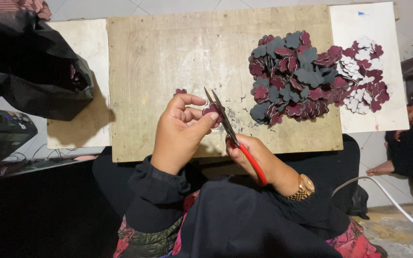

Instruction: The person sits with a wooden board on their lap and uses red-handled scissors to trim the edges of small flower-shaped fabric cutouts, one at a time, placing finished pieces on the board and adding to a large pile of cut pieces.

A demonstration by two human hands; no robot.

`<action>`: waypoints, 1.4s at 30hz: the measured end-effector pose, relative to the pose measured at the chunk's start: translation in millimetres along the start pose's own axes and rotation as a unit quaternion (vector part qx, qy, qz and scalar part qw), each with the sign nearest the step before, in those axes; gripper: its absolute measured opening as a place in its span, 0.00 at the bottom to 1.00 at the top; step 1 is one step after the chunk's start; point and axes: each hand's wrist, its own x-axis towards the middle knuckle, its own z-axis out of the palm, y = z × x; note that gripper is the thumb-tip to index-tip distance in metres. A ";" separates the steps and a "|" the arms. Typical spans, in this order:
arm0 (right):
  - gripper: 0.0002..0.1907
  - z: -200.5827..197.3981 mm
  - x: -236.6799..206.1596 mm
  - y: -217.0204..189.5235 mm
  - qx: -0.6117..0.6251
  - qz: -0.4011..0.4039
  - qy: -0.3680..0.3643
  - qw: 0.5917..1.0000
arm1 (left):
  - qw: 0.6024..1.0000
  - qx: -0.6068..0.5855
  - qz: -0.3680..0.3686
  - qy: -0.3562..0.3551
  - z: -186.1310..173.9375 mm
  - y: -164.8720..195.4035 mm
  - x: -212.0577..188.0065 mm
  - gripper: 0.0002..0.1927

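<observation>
Head view: my left hand [180, 131] pinches a maroon flower piece [212, 111]; right hand [259, 160] grips red-handled scissors [230, 131], trimming; heap [295, 79] at two o'clock.

floor [178, 5]: pale tiles | plywood board [168, 57] | white board [374, 19]

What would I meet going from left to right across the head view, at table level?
Black plastic bag → left hand pinching a maroon flower cutout → red-handled scissors in the right hand → heap of maroon and grey flower cutouts → white board carrying more cutouts.
</observation>
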 end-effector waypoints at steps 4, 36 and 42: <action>0.29 -0.3 1.8 9.3 -0.011 -0.009 0.005 1.000 | 1.000 -0.001 -0.002 -0.005 -1.7 0.0 0.0 0.16; 0.37 6.2 4.3 -1.0 0.067 -0.051 0.010 0.996 | 0.998 -0.066 0.013 -0.019 5.7 -17.5 1.8 0.05; 0.37 4.6 3.8 -1.3 0.059 -0.055 0.012 0.997 | 0.998 -0.056 0.010 -0.010 6.6 -16.2 0.7 0.05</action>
